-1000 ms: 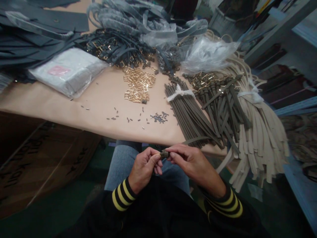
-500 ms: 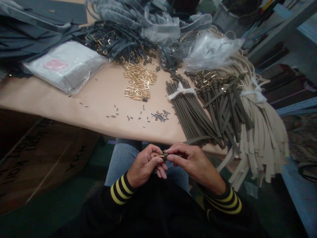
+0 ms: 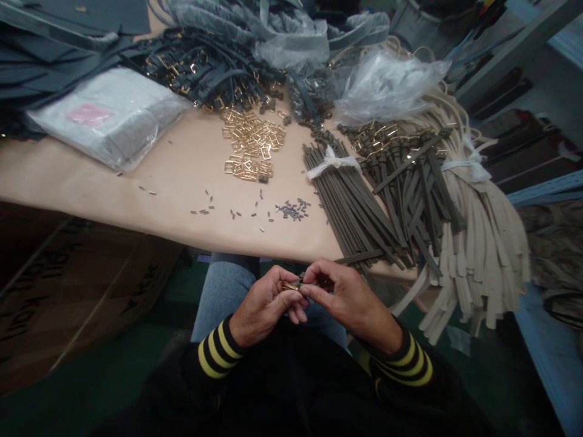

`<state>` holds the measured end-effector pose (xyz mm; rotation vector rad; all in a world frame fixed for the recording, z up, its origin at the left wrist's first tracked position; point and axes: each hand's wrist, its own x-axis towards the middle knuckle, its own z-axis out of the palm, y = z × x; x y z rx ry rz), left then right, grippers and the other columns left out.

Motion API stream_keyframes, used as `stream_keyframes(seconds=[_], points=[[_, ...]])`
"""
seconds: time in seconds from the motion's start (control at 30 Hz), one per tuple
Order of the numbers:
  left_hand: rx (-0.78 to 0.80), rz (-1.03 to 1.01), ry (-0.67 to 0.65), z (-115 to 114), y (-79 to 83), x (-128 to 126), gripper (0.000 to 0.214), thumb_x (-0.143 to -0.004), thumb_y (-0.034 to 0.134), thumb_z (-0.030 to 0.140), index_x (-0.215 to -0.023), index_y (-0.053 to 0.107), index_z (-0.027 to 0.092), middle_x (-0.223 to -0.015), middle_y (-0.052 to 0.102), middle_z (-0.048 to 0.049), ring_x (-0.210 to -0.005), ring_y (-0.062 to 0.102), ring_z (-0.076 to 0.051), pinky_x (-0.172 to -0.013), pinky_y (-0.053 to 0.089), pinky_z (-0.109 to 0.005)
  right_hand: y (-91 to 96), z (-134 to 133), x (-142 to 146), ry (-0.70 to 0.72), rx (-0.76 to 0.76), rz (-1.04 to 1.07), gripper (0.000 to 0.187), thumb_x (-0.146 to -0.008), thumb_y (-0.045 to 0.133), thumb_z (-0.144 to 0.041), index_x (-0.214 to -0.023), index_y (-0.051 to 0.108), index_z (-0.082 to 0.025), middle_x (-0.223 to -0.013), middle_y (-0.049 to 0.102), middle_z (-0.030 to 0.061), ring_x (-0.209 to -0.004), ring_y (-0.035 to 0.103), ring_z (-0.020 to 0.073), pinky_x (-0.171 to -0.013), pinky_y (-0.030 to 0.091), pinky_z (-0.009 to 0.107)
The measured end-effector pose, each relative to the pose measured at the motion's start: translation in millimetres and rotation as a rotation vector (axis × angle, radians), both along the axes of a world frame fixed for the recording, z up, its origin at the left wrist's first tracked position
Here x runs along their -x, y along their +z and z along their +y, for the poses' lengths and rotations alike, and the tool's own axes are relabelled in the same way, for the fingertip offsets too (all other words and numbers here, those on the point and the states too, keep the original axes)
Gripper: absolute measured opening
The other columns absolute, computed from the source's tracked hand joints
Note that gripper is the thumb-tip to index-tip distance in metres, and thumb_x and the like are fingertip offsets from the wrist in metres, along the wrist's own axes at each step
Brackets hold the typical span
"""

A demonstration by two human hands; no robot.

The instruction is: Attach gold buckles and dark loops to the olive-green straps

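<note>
Over my lap, just off the table's front edge, my left hand pinches a small gold buckle between thumb and fingers. My right hand meets it from the right, thumb and forefinger closed on a small dark piece at the buckle's end. That piece is mostly covered by the fingertips, so its shape is unclear. Beyond the hands lie several small metal clips on the brown table covering. A heap of gold buckles sits farther back.
On the right lie a tied bundle of dark straps, buckled dark straps and pale straps hanging over the edge. A plastic-wrapped packet lies left, with black buckled straps behind. A cardboard box stands below left.
The right fingertips have moved slightly left and closed over the dark piece, which showed more before. The buckle has tilted a little in my left hand. The camera view has shifted slightly.
</note>
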<state>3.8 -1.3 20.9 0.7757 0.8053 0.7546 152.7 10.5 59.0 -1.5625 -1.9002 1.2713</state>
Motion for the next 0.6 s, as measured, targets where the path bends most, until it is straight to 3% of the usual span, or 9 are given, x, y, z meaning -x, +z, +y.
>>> stream_keyframes(seconds=[0.17,0.37,0.5,0.6], points=[[0.004,0.076,0.032,-1,-1.3,-1,0.026,-0.071,0.057,0.032,-0.08,0.041,0.013,-0.055,0.057,0.0037,-0.038,0.051,-0.006,-0.036,0.04,-0.016,1.6,-2,2,0.08,-0.172,-0.068,0.008,-0.071,0.053,-0.008,-0.074,0.053,-0.015,-0.065,0.053,-0.0009,-0.058,0.049,0.0096,-0.054,0.04,0.02],[-0.001,0.128,0.054,0,-3.7,0,0.025,-0.071,0.056,0.034,-0.072,0.043,0.013,-0.053,0.055,0.0037,-0.036,0.047,-0.004,-0.032,0.034,-0.013,6.9,-1,-8,0.25,-0.482,-0.304,0.029,-0.07,0.057,-0.011,-0.099,0.053,-0.015,-0.1,0.055,0.0107,-0.093,0.047,0.0225,-0.078,0.04,0.036],[0.039,0.104,0.048,-1,-3.2,0,0.026,-0.07,0.057,0.035,-0.07,0.043,0.014,-0.047,0.052,0.0055,-0.031,0.043,-0.003,-0.029,0.03,-0.012,2.4,0,-7,0.355,-0.469,-0.325,0.019,-0.072,0.056,-0.013,-0.091,0.057,-0.015,-0.089,0.061,0.0075,-0.084,0.052,0.02,-0.076,0.041,0.035],[0.079,0.091,0.08,-2,-2.7,2,0.027,-0.069,0.057,0.037,-0.069,0.043,0.014,-0.046,0.051,0.0067,-0.028,0.039,-0.002,-0.027,0.026,-0.011,-0.9,0,-9,0.343,-0.444,-0.3,0.013,-0.074,0.054,-0.013,-0.086,0.058,-0.013,-0.08,0.063,0.007,-0.075,0.056,0.0178,-0.072,0.043,0.031]])
